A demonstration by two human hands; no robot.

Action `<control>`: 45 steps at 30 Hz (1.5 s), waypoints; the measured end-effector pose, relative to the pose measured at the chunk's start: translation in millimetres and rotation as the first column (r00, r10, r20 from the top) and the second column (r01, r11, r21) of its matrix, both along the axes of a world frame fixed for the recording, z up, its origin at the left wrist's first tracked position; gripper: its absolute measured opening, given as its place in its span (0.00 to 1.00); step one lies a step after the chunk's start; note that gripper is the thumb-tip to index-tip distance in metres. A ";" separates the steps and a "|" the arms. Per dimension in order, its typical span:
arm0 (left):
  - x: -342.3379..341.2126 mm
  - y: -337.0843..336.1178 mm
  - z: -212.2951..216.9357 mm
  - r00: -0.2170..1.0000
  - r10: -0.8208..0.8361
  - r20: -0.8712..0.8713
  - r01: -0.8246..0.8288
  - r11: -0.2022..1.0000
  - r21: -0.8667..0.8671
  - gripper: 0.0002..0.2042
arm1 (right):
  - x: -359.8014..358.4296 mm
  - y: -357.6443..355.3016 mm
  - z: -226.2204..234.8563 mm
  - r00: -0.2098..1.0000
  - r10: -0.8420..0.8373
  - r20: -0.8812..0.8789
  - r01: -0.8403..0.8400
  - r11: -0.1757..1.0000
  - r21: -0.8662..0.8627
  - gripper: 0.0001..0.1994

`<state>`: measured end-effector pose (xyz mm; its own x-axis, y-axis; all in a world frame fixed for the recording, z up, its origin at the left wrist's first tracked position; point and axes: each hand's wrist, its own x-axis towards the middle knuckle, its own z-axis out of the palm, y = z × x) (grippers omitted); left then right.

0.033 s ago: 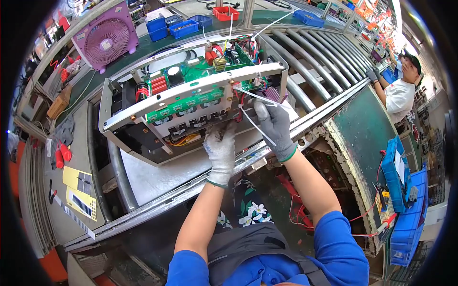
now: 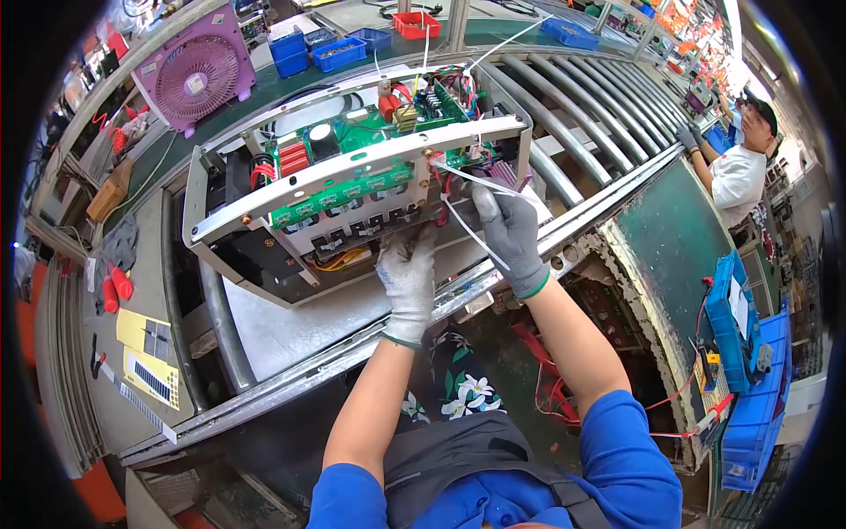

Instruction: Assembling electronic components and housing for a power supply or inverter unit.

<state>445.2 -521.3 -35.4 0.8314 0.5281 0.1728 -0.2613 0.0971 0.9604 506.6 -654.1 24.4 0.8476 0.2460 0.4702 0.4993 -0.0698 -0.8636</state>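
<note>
An open metal chassis (image 2: pixel 352 176) with green circuit boards (image 2: pixel 348 134) and a row of black components (image 2: pixel 366 227) lies in front of me. My left hand (image 2: pixel 407 269), in a white glove, is closed at its lower front edge; the fingertips are partly hidden beneath the components. In a grey glove, my right hand (image 2: pixel 504 231) is at the chassis's right end with its fingers curled together. What it grips is hidden. One white cable tie (image 2: pixel 467 178) crosses at its fingertips, while another cable tie (image 2: pixel 476 234) hangs loose beside the palm. Red wires (image 2: pixel 443 183) run between the hands.
The chassis stands on a metal sheet (image 2: pixel 273 331) over a roller conveyor (image 2: pixel 590 115). A purple fan (image 2: pixel 196 79) and blue bins (image 2: pixel 339 55) stand behind. Red-handled tools (image 2: pixel 115 284) lie at left. A blue crate (image 2: pixel 731 322) is at right, and a co-worker (image 2: pixel 738 172) stands farther off.
</note>
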 end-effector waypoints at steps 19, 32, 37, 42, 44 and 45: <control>22.9 -20.0 -2.5 0.990 0.096 0.103 -0.070 0.971 -0.228 0.07 | 7.0 -10.0 7.8 0.993 0.109 0.037 -0.096 0.963 -0.252 0.17; 6.1 9.3 -16.6 0.999 -0.042 0.023 0.035 0.966 0.256 0.07 | -26.6 33.4 -41.4 0.955 0.005 -0.295 0.153 0.847 0.509 0.10; -10.5 42.7 3.0 0.933 -0.263 -0.246 0.352 0.811 0.468 0.11 | -33.2 30.2 -33.2 0.944 0.012 -0.331 0.156 0.865 0.477 0.08; -2.3 26.5 16.1 0.950 -0.269 -0.157 0.285 0.954 0.090 0.12 | -30.9 31.0 -34.9 0.962 -0.023 -0.271 0.135 0.905 0.404 0.09; 3.5 16.4 11.2 0.974 -0.196 -0.117 0.194 0.981 -0.025 0.11 | -29.6 28.9 -37.9 0.955 0.007 -0.295 0.120 0.904 0.410 0.09; 5.2 14.0 7.7 0.985 -0.141 -0.100 0.146 0.988 0.050 0.11 | -29.1 28.0 -39.3 0.968 -0.015 -0.252 0.113 0.918 0.381 0.09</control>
